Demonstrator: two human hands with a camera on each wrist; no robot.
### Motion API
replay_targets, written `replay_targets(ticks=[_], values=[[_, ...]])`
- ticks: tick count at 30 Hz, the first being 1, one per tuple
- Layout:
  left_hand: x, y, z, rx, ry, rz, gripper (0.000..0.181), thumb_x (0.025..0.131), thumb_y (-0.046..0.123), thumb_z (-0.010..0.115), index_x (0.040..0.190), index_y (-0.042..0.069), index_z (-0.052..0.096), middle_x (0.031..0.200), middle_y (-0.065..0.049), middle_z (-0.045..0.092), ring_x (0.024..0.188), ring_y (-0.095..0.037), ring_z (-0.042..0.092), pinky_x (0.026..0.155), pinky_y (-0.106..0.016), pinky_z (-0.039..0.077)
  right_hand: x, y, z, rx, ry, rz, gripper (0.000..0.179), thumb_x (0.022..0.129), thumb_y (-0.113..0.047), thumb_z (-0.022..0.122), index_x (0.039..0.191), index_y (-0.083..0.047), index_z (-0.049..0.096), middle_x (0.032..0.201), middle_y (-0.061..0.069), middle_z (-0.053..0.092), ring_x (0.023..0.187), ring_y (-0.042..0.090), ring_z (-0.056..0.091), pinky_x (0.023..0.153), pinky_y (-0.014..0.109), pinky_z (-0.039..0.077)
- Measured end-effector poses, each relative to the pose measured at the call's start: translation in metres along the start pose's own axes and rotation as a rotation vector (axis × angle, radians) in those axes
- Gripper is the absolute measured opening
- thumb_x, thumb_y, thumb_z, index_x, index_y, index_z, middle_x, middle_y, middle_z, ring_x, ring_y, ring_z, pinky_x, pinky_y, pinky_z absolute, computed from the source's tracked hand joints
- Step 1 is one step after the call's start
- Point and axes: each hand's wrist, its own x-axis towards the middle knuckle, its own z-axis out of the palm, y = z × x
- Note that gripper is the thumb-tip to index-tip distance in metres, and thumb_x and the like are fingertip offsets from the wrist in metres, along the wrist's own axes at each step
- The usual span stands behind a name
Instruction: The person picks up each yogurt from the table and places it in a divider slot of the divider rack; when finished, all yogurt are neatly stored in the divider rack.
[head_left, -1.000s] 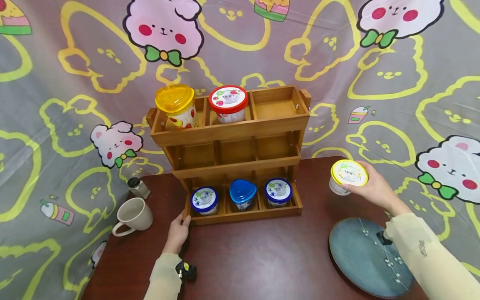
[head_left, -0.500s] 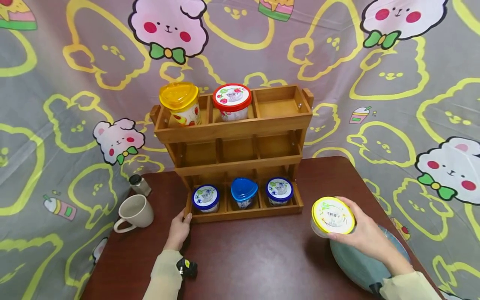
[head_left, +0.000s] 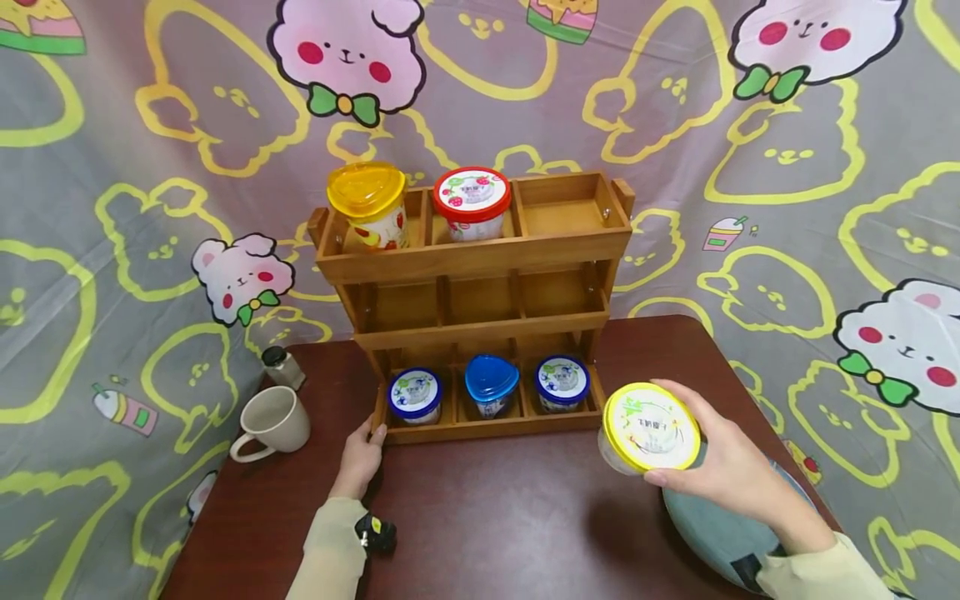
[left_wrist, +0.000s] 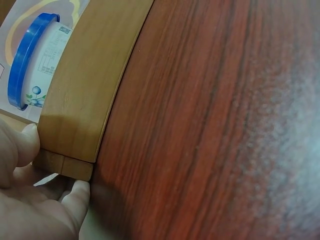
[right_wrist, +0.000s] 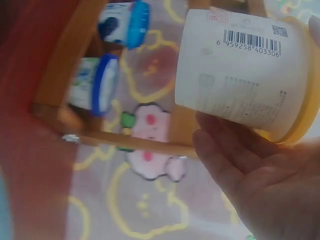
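Observation:
My right hand [head_left: 723, 458] grips a white tub with a yellow lid [head_left: 651, 427] above the table, right of the shelf's bottom tier. In the right wrist view the tub's barcode side [right_wrist: 240, 65] faces the camera. My left hand [head_left: 362, 457] pinches the lower left front corner of the wooden shelf [head_left: 480, 254]; the left wrist view shows thumb and fingers about that corner [left_wrist: 65, 165]. On the bottom tier stand two tubs with dark blue lids [head_left: 416, 393] and, between them, a cup with a bright blue lid [head_left: 492, 379].
On the top tier are a yellow-lidded cup [head_left: 367, 196] at left and a red-lidded tub [head_left: 472, 196] in the middle. A beige mug [head_left: 273, 421] and a black-capped jar [head_left: 283, 367] stand left. A blue-grey plate [head_left: 705, 533] lies right, partly under my right arm.
My right hand has brought the yellow-lidded tub down and left, from above the table's right side towards the shelf. My left hand keeps its hold on the shelf corner.

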Motion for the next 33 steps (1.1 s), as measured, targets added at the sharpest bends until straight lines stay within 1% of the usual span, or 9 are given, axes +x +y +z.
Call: replay_targets(ticks=[5,7,11,16,19,21,25,29,33], values=[[0.001,0.000,0.000,-0.007,-0.005,0.004,0.053,0.107,0.017,0.043,0.152,-0.007,0.028,0.155,-0.027,0.030,0.144,-0.039,0.023,0.117,-0.053,0.020,0.018,-0.021,-0.022,-0.028,0.023,-0.065,0.109,0.062,-0.027,0.096,0.152,-0.026,0.035,0.127,0.000,0.053,0.100,0.009,0.047,0.072,0.027,0.049],[0.001,0.000,0.000,-0.007,-0.013,-0.001,0.054,0.108,0.018,0.042,0.153,-0.006,0.026,0.156,-0.026,0.028,0.144,-0.040,0.022,0.117,-0.054,0.019,0.028,-0.032,-0.032,-0.026,0.038,-0.084,0.110,0.060,-0.024,0.097,0.152,-0.026,0.036,0.129,0.001,0.054,0.101,0.010,0.047,0.073,0.024,0.047],[0.001,0.001,-0.002,-0.009,-0.040,-0.016,0.057,0.108,0.023,0.041,0.154,-0.005,0.023,0.157,-0.026,0.024,0.145,-0.042,0.019,0.116,-0.056,0.019,0.052,-0.056,-0.060,-0.034,0.080,-0.136,0.111,0.058,-0.016,0.098,0.151,-0.026,0.038,0.132,0.001,0.053,0.103,0.011,0.045,0.076,0.022,0.040],[0.001,-0.002,-0.002,-0.015,-0.049,-0.026,0.057,0.108,0.022,0.041,0.154,-0.005,0.022,0.158,-0.027,0.024,0.145,-0.042,0.018,0.116,-0.057,0.019,0.093,-0.088,-0.101,-0.039,0.135,-0.203,0.108,0.061,-0.005,0.093,0.152,-0.024,0.038,0.132,-0.001,0.048,0.103,0.014,0.043,0.075,0.018,0.039],[0.002,-0.004,-0.001,-0.026,-0.035,-0.012,0.055,0.108,0.018,0.043,0.153,-0.005,0.025,0.156,-0.027,0.028,0.144,-0.041,0.021,0.116,-0.055,0.020,0.121,-0.103,-0.121,-0.032,0.143,-0.214,0.103,0.066,-0.005,0.090,0.152,-0.024,0.037,0.132,0.001,0.046,0.103,0.018,0.043,0.074,0.014,0.040],[0.004,-0.004,0.000,-0.036,-0.026,0.001,0.053,0.107,0.017,0.043,0.153,-0.006,0.027,0.155,-0.027,0.030,0.143,-0.041,0.023,0.116,-0.055,0.021,0.142,-0.110,-0.131,-0.026,0.138,-0.199,0.099,0.071,-0.009,0.089,0.153,-0.025,0.035,0.134,0.002,0.044,0.103,0.020,0.044,0.074,0.013,0.041],[0.005,-0.004,-0.001,-0.048,-0.019,0.004,0.053,0.107,0.015,0.043,0.153,-0.005,0.027,0.154,-0.027,0.031,0.143,-0.041,0.023,0.116,-0.055,0.021,0.183,-0.118,-0.143,0.014,0.099,-0.154,0.092,0.079,-0.017,0.084,0.155,-0.024,0.032,0.136,0.006,0.044,0.105,0.022,0.046,0.077,0.014,0.041],[0.003,-0.005,-0.002,-0.046,-0.023,-0.012,0.053,0.107,0.016,0.043,0.153,-0.005,0.027,0.155,-0.027,0.030,0.144,-0.042,0.022,0.116,-0.056,0.020,0.221,-0.117,-0.144,0.041,0.040,-0.102,0.089,0.084,-0.027,0.081,0.156,-0.025,0.030,0.138,0.008,0.046,0.110,0.022,0.047,0.085,0.020,0.039],[0.001,-0.005,-0.001,-0.032,-0.029,-0.023,0.055,0.107,0.020,0.044,0.153,-0.005,0.026,0.155,-0.026,0.029,0.144,-0.042,0.021,0.115,-0.057,0.020,0.250,-0.112,-0.137,-0.030,-0.021,-0.066,0.090,0.083,-0.039,0.080,0.157,-0.026,0.029,0.138,0.007,0.049,0.113,0.021,0.047,0.090,0.029,0.037]])
